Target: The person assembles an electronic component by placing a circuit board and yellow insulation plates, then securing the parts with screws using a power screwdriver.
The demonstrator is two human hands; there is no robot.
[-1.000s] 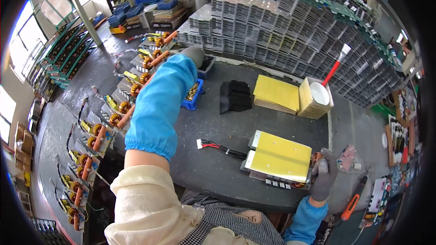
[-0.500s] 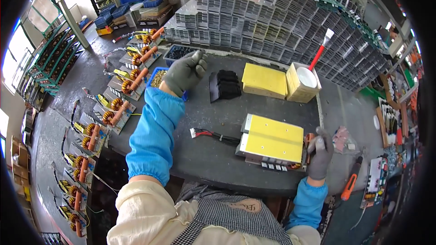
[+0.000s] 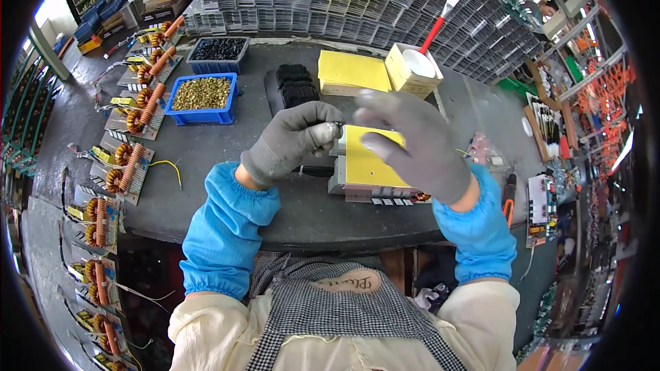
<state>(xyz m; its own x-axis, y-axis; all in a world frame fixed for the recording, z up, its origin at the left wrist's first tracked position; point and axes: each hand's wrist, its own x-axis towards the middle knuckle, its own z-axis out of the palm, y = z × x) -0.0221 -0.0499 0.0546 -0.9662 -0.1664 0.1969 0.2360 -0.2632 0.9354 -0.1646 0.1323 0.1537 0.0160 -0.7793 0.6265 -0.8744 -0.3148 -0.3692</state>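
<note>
My gloved left hand (image 3: 294, 139) is closed in a pinch beside the left edge of a yellow sheet (image 3: 368, 165). A tiny dark part (image 3: 339, 124) shows at its fingertips, too small to name surely. The sheet lies on a metal-cased electronic unit (image 3: 337, 182), with a copper-coloured coil at its lower right corner. Above the sheet hovers my gloved right hand (image 3: 423, 148), slightly blurred, thumb and fingers apart and holding nothing visible. It hides much of the sheet's right side. Dark cables (image 3: 315, 170) leave the unit's left side, partly behind my left hand.
On the left stand a blue bin of brass-coloured parts (image 3: 201, 94) and a bin of small black parts (image 3: 218, 50). Circuit boards with coils (image 3: 141, 113) line the left. Behind are black pieces (image 3: 295, 84), stacked yellow sheets (image 3: 352, 69) and a box with a brush (image 3: 415, 69).
My left hand has come from the bins toward the unit. My right hand has left the unit's right end and moved over the yellow sheet, fingers now spread. The view has shifted.
</note>
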